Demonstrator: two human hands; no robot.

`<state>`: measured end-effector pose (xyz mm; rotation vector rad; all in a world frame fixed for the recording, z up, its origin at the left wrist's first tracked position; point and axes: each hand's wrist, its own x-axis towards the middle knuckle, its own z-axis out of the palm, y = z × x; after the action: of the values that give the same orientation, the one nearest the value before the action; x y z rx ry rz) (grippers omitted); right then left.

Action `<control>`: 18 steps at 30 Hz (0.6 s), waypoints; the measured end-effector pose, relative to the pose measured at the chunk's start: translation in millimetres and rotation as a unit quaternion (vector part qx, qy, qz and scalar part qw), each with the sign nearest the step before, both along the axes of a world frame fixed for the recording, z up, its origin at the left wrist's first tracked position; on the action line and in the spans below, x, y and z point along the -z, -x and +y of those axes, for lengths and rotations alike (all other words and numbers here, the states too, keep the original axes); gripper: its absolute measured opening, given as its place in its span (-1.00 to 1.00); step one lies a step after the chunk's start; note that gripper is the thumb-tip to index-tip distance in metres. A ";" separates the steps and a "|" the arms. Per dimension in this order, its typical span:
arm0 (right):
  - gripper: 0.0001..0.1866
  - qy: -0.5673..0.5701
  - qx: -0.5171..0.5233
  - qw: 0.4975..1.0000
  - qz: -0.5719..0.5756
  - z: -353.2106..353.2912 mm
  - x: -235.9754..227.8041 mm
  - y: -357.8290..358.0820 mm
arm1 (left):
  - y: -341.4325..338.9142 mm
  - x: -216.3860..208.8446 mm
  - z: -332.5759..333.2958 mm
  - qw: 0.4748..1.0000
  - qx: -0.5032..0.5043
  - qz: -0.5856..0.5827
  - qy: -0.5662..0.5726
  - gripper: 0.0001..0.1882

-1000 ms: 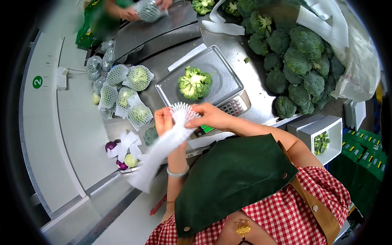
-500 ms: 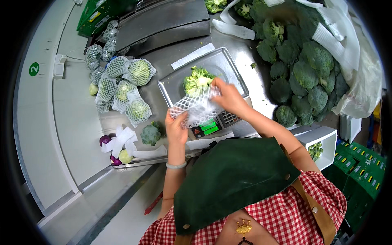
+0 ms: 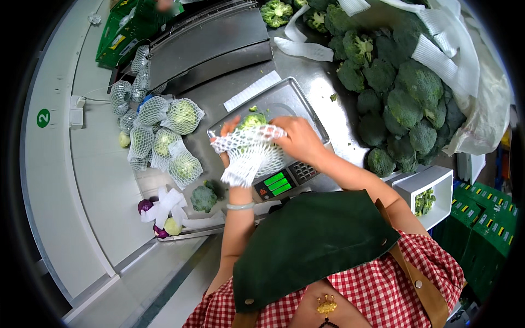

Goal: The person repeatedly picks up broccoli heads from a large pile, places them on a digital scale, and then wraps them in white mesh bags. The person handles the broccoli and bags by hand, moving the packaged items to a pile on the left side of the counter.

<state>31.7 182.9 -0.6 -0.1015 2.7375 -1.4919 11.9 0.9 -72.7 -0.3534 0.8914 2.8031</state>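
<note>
Over the metal tray of a scale [image 3: 298,93], both hands work a white foam net sleeve [image 3: 246,156] around a broccoli head [image 3: 253,120]. Green florets show past the far edge of the net; the rest is covered. My left hand [image 3: 227,131] grips the net and broccoli from the left, its palm largely hidden by the sleeve. At the right, my right hand [image 3: 301,139] pinches the sleeve's stretched rim. The sleeve's loose end hangs toward me, in front of the scale's lit green display [image 3: 279,183].
Net-wrapped pale round vegetables [image 3: 183,116] lie at left. A loose broccoli [image 3: 204,198], purple onions [image 3: 145,205] and foam strips [image 3: 172,205] sit near the front edge. Broccoli heads [image 3: 407,106] pile up at right. A metal machine [image 3: 213,44] stands behind; a white bin [image 3: 432,186] is at right.
The sleeve has been drawn farther over the broccoli, covering most of it. My left hand has moved up along the broccoli's left side; my right hand has shifted slightly toward me.
</note>
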 end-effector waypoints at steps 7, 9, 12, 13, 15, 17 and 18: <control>-0.61 0.347 0.095 0.867 -0.345 29.3 -4.3 6.3 | -51.9 -13.5 -18.8 0.984 0.130 -0.089 -0.080 -0.46; -0.75 0.525 0.086 0.741 -0.410 37.1 15.4 -1.5 | -46.8 -34.7 -9.9 0.982 0.100 -0.104 -0.122 -0.45; -0.76 0.601 0.098 0.690 -0.391 21.5 32.3 -39.1 | -48.7 -21.8 -27.3 0.990 0.057 -0.070 -0.109 -0.43; -0.75 0.578 0.099 0.707 -0.395 17.6 52.9 -55.0 | -48.9 -31.9 -27.3 0.990 0.050 -0.055 -0.118 -0.42; -0.67 0.694 0.072 0.614 -0.369 10.1 51.2 -75.5 | -42.5 -65.0 -11.1 0.991 0.041 -0.043 -0.124 -0.38; -0.55 0.805 -0.012 0.492 -0.332 0.3 4.1 -66.8 | -41.1 -82.5 0.5 0.992 0.047 -0.054 -0.102 -0.36; -0.50 0.792 -0.004 0.515 -0.329 -0.2 1.8 -62.1 | -42.6 -78.9 -1.4 0.993 0.055 -0.059 -0.091 -0.36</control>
<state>93.8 182.6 -2.4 0.3458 0.1869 -2.5634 54.5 -0.5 6.2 -0.4241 0.6049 2.7033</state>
